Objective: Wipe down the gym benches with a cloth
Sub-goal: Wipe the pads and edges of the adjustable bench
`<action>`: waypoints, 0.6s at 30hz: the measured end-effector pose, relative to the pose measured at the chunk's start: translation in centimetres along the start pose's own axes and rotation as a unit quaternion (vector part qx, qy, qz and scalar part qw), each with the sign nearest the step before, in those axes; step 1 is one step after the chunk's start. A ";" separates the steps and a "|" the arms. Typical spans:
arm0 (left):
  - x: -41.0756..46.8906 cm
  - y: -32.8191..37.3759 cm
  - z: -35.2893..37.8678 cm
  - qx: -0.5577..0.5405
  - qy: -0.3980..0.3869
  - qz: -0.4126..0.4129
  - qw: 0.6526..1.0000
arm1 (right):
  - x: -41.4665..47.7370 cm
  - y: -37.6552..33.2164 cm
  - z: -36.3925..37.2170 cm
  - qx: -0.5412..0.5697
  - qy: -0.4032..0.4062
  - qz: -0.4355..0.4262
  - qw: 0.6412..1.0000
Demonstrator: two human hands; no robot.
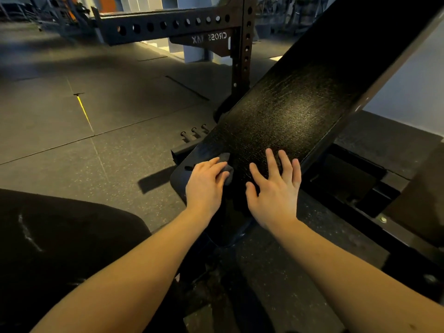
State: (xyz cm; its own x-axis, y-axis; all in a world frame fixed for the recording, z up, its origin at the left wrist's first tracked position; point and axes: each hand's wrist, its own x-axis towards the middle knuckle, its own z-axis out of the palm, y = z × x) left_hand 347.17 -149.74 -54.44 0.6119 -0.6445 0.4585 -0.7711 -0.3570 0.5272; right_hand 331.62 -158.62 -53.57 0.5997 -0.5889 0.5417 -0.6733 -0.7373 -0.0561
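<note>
From my seat, the biggest thing in view is the floor [72,121], dark speckled rubber tiles filling the frame from 9 to 12 o'clock. Next is the bench [300,97], a long black textured pad that runs tilted from the centre up to 1 o'clock, with a dull sheen across its middle. Behind it at 12 o'clock stands the rack [173,27], a dark steel beam and post pierced with rows of holes, with white lettering that reads mirrored. A second pad [60,236], black and rounded, fills the corner at 8 o'clock, well apart from the bench. The bench's frame [355,188] lies low on the floor at 4 o'clock.

Both forearms reach in from the bottom edge, and the hands sit side by side but apart on the lower end of the bench, just below centre. My right hand [274,191] lies flat on the pad with its fingers spread, holding nothing. My left hand [205,186], at its 9 o'clock, presses down on the cloth [228,173] with fingers laid over it. The cloth is a small grey wad on the pad, showing past the fingertips between the two hands.

Three pegs [194,133] stick up beside the bench at the left hand's 12 o'clock. A thin yellow line [83,109] marks a tile seam at 10 o'clock.
</note>
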 end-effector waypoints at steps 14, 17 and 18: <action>4.6 -1.9 0.5 0.021 0.013 -0.153 0.988 | 0.0 0.0 0.1 0.004 0.009 0.004 1.000; -0.7 -1.3 -0.3 0.035 -0.005 -0.083 0.996 | 0.0 -0.1 0.2 0.004 0.012 0.010 1.000; -2.2 -1.1 -0.6 0.033 -0.018 -0.055 0.998 | 0.0 -0.1 0.2 0.005 0.018 0.010 1.000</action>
State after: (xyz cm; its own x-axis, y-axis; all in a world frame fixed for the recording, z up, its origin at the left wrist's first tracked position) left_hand 346.73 -147.54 -55.63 0.6876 -0.6230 0.3730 -0.7101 -0.4697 0.5245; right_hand 331.76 -158.64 -53.76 0.5696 -0.5917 0.5705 -0.6809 -0.7284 -0.0756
